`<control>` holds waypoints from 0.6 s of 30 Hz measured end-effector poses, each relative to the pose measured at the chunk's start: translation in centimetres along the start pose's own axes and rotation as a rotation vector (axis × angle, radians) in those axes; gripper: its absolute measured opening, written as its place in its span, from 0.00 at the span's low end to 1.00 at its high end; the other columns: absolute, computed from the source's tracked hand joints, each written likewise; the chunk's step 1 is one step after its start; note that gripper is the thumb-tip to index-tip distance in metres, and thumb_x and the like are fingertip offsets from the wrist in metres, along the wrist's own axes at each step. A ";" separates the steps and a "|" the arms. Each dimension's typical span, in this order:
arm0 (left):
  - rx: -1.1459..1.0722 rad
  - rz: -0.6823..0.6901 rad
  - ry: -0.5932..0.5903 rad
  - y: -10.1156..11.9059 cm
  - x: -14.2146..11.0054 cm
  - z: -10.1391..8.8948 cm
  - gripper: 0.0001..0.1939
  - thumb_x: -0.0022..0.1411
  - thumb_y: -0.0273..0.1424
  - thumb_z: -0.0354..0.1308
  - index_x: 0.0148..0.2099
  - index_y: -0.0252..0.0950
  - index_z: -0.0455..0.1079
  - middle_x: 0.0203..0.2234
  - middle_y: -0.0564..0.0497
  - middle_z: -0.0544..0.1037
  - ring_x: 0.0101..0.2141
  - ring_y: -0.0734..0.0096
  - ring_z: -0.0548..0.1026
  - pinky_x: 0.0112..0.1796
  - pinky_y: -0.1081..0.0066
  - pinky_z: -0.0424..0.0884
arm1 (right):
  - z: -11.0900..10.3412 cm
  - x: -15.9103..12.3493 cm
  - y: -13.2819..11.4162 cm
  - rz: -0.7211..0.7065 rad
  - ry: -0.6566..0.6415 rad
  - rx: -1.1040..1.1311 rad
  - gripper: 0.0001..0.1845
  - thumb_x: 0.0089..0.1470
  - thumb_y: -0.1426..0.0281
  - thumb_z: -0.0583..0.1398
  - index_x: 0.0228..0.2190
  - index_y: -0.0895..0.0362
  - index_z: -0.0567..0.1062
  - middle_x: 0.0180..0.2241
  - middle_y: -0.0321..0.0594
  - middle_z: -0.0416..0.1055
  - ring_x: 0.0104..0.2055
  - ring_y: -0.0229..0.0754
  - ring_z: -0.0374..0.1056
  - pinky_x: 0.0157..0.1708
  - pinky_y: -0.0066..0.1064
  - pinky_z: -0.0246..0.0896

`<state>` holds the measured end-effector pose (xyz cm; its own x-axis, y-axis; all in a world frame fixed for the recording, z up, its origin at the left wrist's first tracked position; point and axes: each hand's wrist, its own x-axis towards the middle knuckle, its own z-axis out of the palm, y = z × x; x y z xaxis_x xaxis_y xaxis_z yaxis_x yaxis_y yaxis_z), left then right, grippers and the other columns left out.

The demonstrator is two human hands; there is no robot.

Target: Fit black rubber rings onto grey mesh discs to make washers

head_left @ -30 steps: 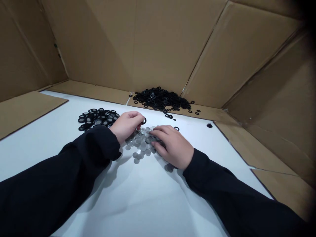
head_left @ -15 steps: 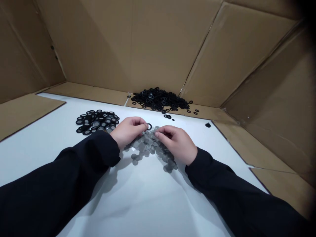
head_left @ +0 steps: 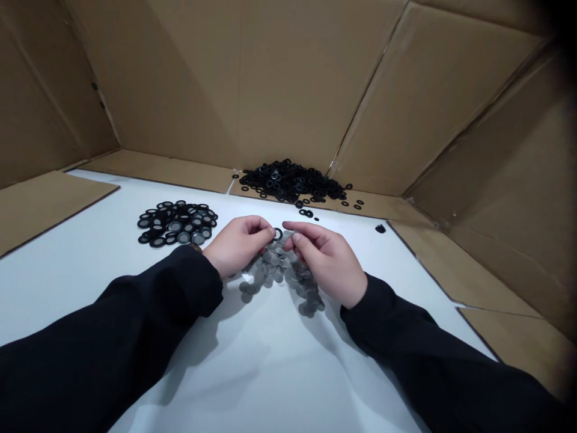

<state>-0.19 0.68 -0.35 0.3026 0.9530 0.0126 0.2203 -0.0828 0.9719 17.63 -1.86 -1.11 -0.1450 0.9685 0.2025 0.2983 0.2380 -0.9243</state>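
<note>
My left hand (head_left: 238,242) pinches a small black ring (head_left: 278,234) between thumb and fingertips, just above a heap of grey mesh discs (head_left: 270,270) on the white sheet (head_left: 252,361). My right hand (head_left: 327,258) is raised beside it, fingers curled in a pinch right at the ring; a grey disc seems held in them but it is too small to be sure. Both arms wear black sleeves.
A pile of black rings fitted with grey discs (head_left: 177,221) lies left of my hands. A bigger heap of plain black rings (head_left: 293,180) sits at the back on cardboard, with a few strays (head_left: 381,228) nearby. Brown cardboard walls (head_left: 279,84) surround the sheet.
My right hand has lifted off the disc heap and come up to meet the left hand. The left hand has shifted slightly right with the ring.
</note>
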 end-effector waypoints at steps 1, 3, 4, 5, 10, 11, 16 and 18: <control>-0.006 0.008 0.002 0.1 0.0 0.0 0.12 0.58 0.40 0.57 0.32 0.35 0.68 0.21 0.55 0.68 0.22 0.77 0.65 0.24 0.76 0.60 | 0.1 0.0 -0.1 0.004 -0.006 0.025 0.17 0.58 0.65 0.56 0.48 0.56 0.72 0.31 0.38 0.74 0.26 0.35 0.64 0.27 0.28 0.61; -0.015 0.024 -0.002 0.2 0.0 0.1 0.12 0.58 0.39 0.58 0.32 0.35 0.69 0.22 0.55 0.70 0.23 0.77 0.66 0.25 0.76 0.61 | 0.1 -0.1 -0.2 0.021 -0.011 0.078 0.18 0.56 0.65 0.58 0.48 0.56 0.68 0.28 0.36 0.74 0.25 0.35 0.65 0.27 0.28 0.62; -0.015 0.030 -0.007 0.2 -0.1 0.1 0.12 0.58 0.39 0.58 0.33 0.34 0.70 0.23 0.54 0.71 0.23 0.77 0.66 0.25 0.76 0.61 | 0.1 -0.1 -0.2 0.033 -0.014 0.094 0.19 0.56 0.64 0.59 0.48 0.55 0.66 0.28 0.36 0.74 0.24 0.35 0.65 0.26 0.28 0.62; -0.014 0.038 -0.014 0.3 -0.1 0.1 0.12 0.58 0.39 0.58 0.33 0.34 0.71 0.24 0.53 0.72 0.24 0.77 0.67 0.26 0.76 0.62 | 0.2 -0.1 -0.2 0.047 -0.023 0.099 0.19 0.56 0.64 0.59 0.48 0.54 0.65 0.28 0.35 0.74 0.23 0.35 0.65 0.24 0.27 0.62; -0.009 0.080 -0.071 0.5 -0.2 0.1 0.11 0.59 0.37 0.58 0.35 0.33 0.74 0.28 0.50 0.78 0.29 0.73 0.72 0.31 0.74 0.66 | 0.2 -0.1 0.0 0.088 -0.082 0.073 0.25 0.55 0.63 0.59 0.53 0.53 0.61 0.22 0.30 0.72 0.19 0.35 0.64 0.19 0.26 0.59; -0.003 0.083 -0.082 0.6 -0.3 0.1 0.11 0.59 0.36 0.58 0.35 0.33 0.75 0.28 0.49 0.79 0.29 0.72 0.73 0.32 0.74 0.67 | 0.2 -0.1 0.0 0.094 -0.089 0.075 0.26 0.55 0.63 0.59 0.54 0.53 0.61 0.21 0.30 0.71 0.18 0.34 0.63 0.19 0.26 0.59; 0.061 0.109 -0.107 0.8 -0.4 0.1 0.11 0.59 0.36 0.57 0.34 0.33 0.76 0.28 0.49 0.79 0.30 0.71 0.74 0.33 0.73 0.67 | 0.2 -0.2 -0.4 0.171 -0.120 0.102 0.23 0.54 0.63 0.60 0.51 0.54 0.63 0.26 0.33 0.75 0.13 0.31 0.59 0.14 0.24 0.56; 0.062 0.118 -0.132 0.9 -0.5 0.1 0.11 0.60 0.35 0.56 0.34 0.33 0.75 0.28 0.50 0.79 0.31 0.70 0.74 0.34 0.73 0.67 | 0.2 -0.2 -0.5 0.188 -0.129 0.112 0.20 0.53 0.62 0.60 0.47 0.55 0.65 0.26 0.34 0.76 0.12 0.30 0.59 0.13 0.23 0.54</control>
<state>-0.09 0.13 0.46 0.4474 0.8897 0.0907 0.2319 -0.2134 0.9491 17.30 -2.15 -0.71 -0.2180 0.9759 -0.0121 0.2264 0.0385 -0.9733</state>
